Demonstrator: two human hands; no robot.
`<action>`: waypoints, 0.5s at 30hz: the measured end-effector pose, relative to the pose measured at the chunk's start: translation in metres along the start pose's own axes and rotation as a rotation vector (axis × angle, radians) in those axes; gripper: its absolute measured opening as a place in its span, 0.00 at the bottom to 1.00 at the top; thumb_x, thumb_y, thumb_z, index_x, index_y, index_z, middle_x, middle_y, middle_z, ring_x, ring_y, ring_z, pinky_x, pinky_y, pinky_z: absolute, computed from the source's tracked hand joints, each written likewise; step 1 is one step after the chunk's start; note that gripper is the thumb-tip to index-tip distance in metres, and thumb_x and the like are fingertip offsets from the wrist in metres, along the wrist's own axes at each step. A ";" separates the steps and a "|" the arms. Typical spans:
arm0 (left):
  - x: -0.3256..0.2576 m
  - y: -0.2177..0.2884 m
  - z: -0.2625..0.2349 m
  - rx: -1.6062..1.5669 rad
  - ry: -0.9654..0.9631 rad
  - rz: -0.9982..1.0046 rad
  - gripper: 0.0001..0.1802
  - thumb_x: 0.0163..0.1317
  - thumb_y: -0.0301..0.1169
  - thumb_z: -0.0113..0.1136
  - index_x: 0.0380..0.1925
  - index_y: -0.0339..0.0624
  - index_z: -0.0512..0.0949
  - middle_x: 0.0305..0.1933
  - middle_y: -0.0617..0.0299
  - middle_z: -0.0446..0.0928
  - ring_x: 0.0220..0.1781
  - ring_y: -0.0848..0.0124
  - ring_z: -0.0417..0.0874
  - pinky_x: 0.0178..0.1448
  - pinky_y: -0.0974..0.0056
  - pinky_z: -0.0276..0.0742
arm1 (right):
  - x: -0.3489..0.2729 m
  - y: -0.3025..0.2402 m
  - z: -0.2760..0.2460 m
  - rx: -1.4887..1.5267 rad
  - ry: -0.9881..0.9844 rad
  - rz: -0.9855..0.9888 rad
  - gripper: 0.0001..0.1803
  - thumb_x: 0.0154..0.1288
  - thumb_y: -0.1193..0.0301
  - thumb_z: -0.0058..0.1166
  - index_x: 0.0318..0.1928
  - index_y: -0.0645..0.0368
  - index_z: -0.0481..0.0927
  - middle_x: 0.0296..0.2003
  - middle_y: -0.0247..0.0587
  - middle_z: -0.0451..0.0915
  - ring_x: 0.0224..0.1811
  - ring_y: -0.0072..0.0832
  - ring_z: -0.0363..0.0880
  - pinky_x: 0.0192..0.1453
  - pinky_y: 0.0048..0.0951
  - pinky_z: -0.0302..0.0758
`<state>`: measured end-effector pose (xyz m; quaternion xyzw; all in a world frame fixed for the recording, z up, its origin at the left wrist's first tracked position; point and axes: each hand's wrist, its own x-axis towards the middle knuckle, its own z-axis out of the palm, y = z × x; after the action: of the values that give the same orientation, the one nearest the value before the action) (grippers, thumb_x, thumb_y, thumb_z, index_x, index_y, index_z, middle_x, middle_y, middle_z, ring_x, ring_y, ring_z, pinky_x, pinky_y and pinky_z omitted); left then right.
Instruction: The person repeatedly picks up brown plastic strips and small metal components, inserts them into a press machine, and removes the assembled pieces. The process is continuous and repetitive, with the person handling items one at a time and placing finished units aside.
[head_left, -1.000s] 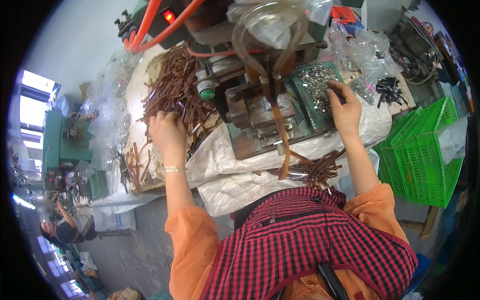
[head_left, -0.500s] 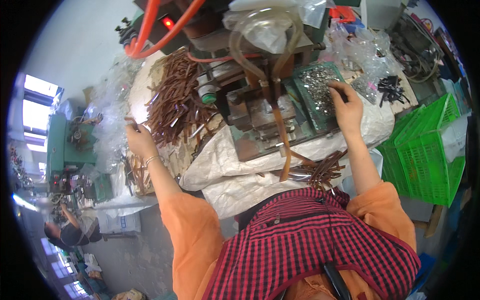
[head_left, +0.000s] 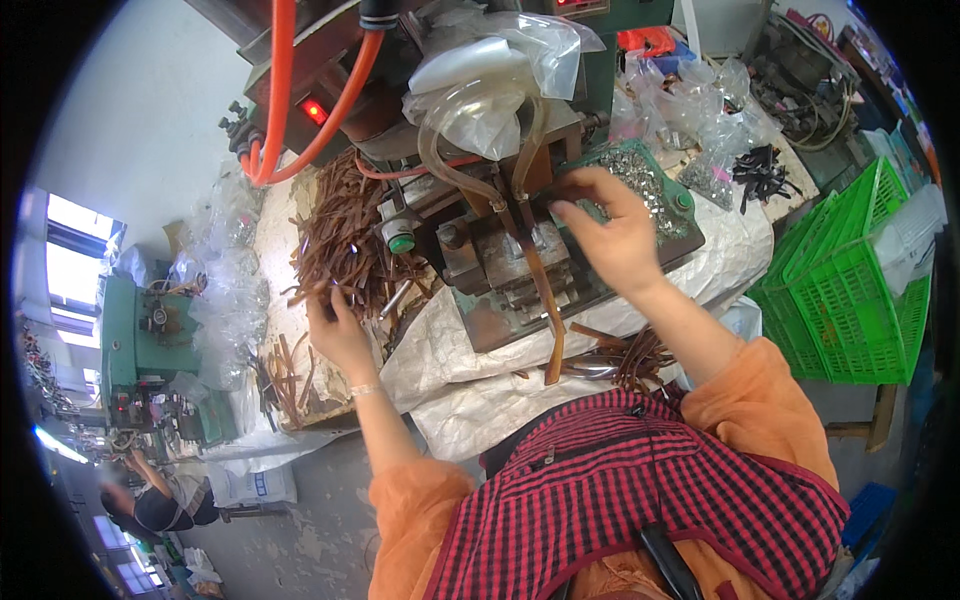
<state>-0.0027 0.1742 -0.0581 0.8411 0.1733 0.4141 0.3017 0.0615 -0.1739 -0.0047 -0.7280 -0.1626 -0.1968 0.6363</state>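
Note:
My left hand point(head_left: 340, 335) is at the near edge of a heap of brown strips point(head_left: 350, 225), its fingers bent together among the strip ends; what they pinch is hidden. My right hand point(head_left: 612, 235) reaches in beside the metal die point(head_left: 515, 262) of a bench press, thumb and fingers drawn together near the block. Anything between those fingertips is too small to make out. One long brown strip point(head_left: 546, 325) hangs from the die toward me. Behind my right hand lies a green tray point(head_left: 683, 200) of small shiny metal pieces point(head_left: 632, 172).
Orange hoses point(head_left: 283, 95) and a clear looped tube point(head_left: 432, 135) hang by the press. More brown strips point(head_left: 640, 360) lie on white sheeting at the front edge. Green crates point(head_left: 845, 290) stand at right, near black strips point(head_left: 765, 175). A co-worker point(head_left: 160, 505) sits far left.
My right hand has moved left from the tray of metal pieces to the die. My left hand has come right and nearer, to the strip heap's edge. The whole view has shifted slightly.

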 end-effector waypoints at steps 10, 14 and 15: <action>-0.021 0.150 -0.012 -1.037 -0.076 0.293 0.07 0.67 0.20 0.59 0.44 0.31 0.77 0.39 0.49 0.83 0.42 0.65 0.84 0.49 0.66 0.81 | -0.019 -0.010 0.028 0.404 0.066 0.269 0.21 0.63 0.80 0.61 0.57 0.66 0.74 0.45 0.40 0.83 0.47 0.23 0.82 0.55 0.24 0.77; 0.008 0.185 -0.008 -0.761 -0.101 0.355 0.08 0.62 0.12 0.60 0.40 0.28 0.79 0.41 0.47 0.84 0.41 0.67 0.84 0.47 0.68 0.79 | -0.013 -0.042 0.035 0.654 0.022 0.450 0.21 0.63 0.82 0.58 0.57 0.68 0.73 0.45 0.41 0.83 0.48 0.22 0.82 0.56 0.23 0.76; 0.008 0.189 -0.011 -0.768 -0.114 0.278 0.07 0.62 0.12 0.59 0.40 0.28 0.80 0.40 0.48 0.84 0.40 0.68 0.84 0.44 0.69 0.78 | -0.012 -0.039 0.035 0.553 -0.004 0.425 0.23 0.64 0.82 0.57 0.60 0.66 0.73 0.46 0.41 0.83 0.51 0.25 0.82 0.59 0.26 0.75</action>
<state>0.0012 0.0395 0.0748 0.7044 -0.1259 0.4384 0.5439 0.0351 -0.1339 0.0193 -0.5461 -0.0558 -0.0068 0.8359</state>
